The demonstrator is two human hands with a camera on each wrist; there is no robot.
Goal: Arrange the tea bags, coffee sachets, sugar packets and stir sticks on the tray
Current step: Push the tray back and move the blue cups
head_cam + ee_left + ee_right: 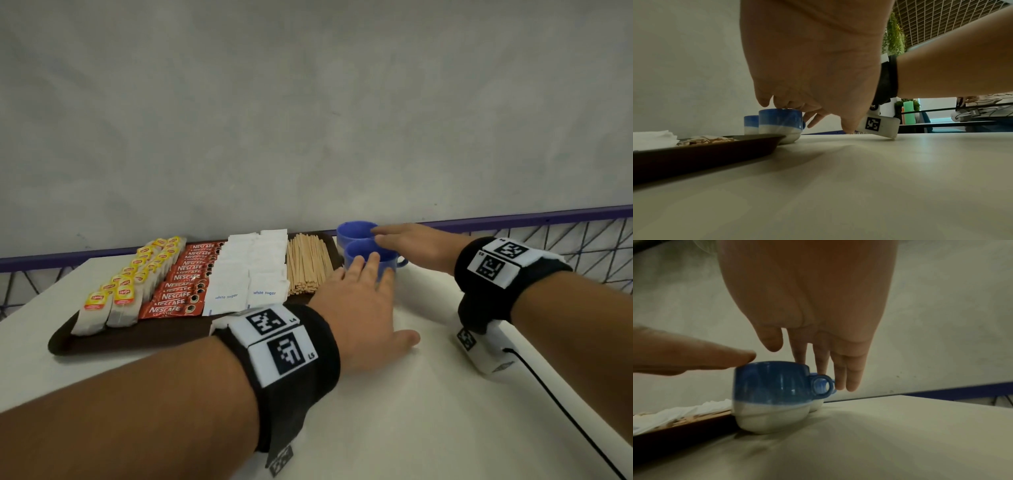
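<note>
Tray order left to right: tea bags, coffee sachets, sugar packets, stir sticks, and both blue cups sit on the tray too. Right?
Not quite. The order holds, but both blue cups stand on the white table beside the tray's right end, not on it. The head view shows this.

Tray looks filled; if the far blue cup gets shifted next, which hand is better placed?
Probably the right hand: its straight fingers already reach the far cup at the rim. The left hand rests its fingers on the near cup, which stands between.
</note>
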